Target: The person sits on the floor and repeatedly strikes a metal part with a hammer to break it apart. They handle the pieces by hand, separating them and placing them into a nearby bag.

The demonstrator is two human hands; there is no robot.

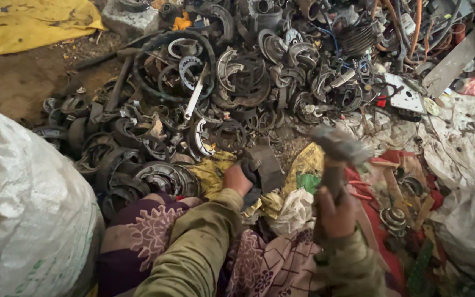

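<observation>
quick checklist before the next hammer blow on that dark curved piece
1. Right hand grips the hammer handle: ok.
2. Hammer raised above the work: ok, its head is blurred.
3. Left hand holds the dark curved piece: ok.
4. Left fingers away from the strike spot: cannot tell, they are hidden behind the piece.
5. Piece resting on something firm: cannot tell, only the yellow cloth shows beneath it.
6. Ground around the piece free of loose scrap: not ok, the scrap pile lies close.
</observation>
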